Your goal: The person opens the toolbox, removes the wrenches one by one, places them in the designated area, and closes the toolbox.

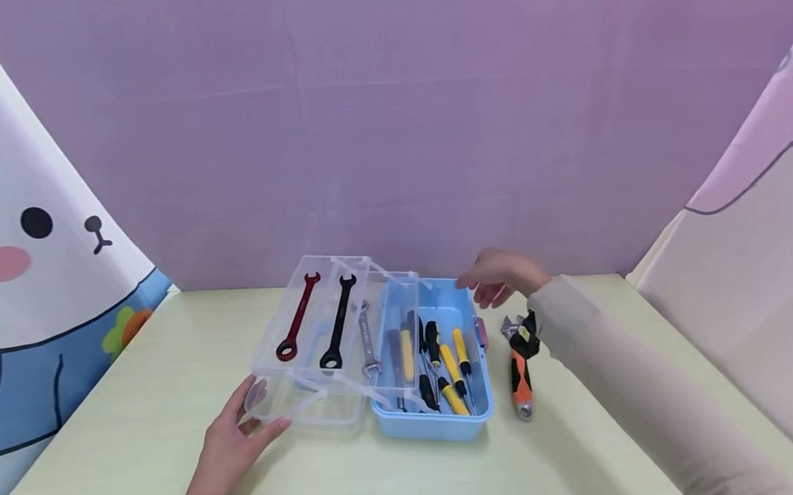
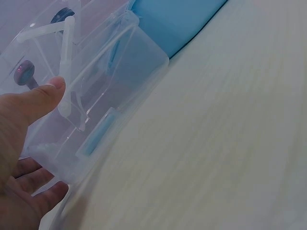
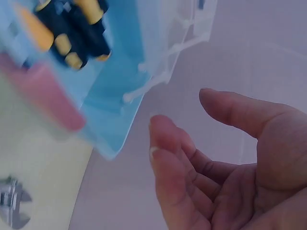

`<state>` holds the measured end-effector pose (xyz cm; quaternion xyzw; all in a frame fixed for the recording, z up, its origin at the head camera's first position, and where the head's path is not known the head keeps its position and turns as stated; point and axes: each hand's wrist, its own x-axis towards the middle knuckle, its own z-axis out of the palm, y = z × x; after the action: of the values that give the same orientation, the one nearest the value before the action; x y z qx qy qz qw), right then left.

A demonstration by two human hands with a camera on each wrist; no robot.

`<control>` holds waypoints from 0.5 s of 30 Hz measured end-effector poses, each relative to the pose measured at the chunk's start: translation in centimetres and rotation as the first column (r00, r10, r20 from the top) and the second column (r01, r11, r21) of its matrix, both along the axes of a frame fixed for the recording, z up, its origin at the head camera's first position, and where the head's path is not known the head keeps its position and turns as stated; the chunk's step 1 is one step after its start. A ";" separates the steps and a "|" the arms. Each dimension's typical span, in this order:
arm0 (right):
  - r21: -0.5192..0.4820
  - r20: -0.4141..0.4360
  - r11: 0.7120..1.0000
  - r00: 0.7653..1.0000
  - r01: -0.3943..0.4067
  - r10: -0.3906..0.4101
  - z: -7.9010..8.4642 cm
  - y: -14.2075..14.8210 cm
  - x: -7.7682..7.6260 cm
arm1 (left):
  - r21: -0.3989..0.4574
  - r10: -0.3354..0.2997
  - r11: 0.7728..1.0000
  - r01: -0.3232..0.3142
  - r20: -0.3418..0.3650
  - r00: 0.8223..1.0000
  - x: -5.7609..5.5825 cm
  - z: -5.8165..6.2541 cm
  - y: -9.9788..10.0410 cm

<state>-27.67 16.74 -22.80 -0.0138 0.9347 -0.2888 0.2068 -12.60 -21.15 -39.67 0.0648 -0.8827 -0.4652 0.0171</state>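
A light blue toolbox (image 1: pixel 437 426) stands open, its clear lid (image 1: pixel 338 421) folded out to the left. My left hand (image 1: pixel 228 439) holds the lid's near left corner, thumb on one side and fingers on the other. Over the lid and part of the box, a clear tray (image 1: pixel 276 312) carries a red wrench (image 1: pixel 300 318), a black wrench (image 1: pixel 340 316) and a silver wrench (image 1: pixel 366 337). Several screwdrivers (image 1: pixel 450 367) with yellow and black handles lie in the box. Above its far right corner hovers my right hand (image 1: pixel 500 272), fingers loosely bent, holding nothing.
An adjustable wrench (image 1: pixel 521 386) with an orange and black handle lies right of the box, its head partly covered by a black device at my right wrist. A pink latch (image 1: pixel 482 334) sticks out from the box's right side. Behind the table (image 1: pixel 175 360) hangs a purple cloth (image 1: pixel 391 129).
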 end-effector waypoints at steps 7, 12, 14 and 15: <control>-0.049 -0.010 0.998 0.999 -0.046 0.046 0.8 -3.7 0.2 | 0.000 0.008 1.000 -0.008 -0.011 1.000 0.0 0.1 -0.2; -0.094 -0.002 0.993 0.998 -0.069 0.069 1.1 -5.9 0.3 | -0.005 0.007 1.000 -0.007 -0.007 1.000 0.0 0.0 0.0; -0.110 -0.003 0.992 0.998 -0.060 0.060 1.1 -6.7 0.1 | -0.005 0.006 1.000 -0.006 -0.011 1.000 0.0 0.1 0.2; -0.118 -0.003 0.991 0.998 -0.057 0.057 1.1 -7.0 0.1 | -0.004 0.007 1.000 -0.007 -0.011 1.000 0.0 0.1 0.2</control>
<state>-27.60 9.74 -21.65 -0.0524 0.9151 -0.3376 0.2139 -12.57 -20.92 -39.52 0.0652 -0.8832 -0.4638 0.0236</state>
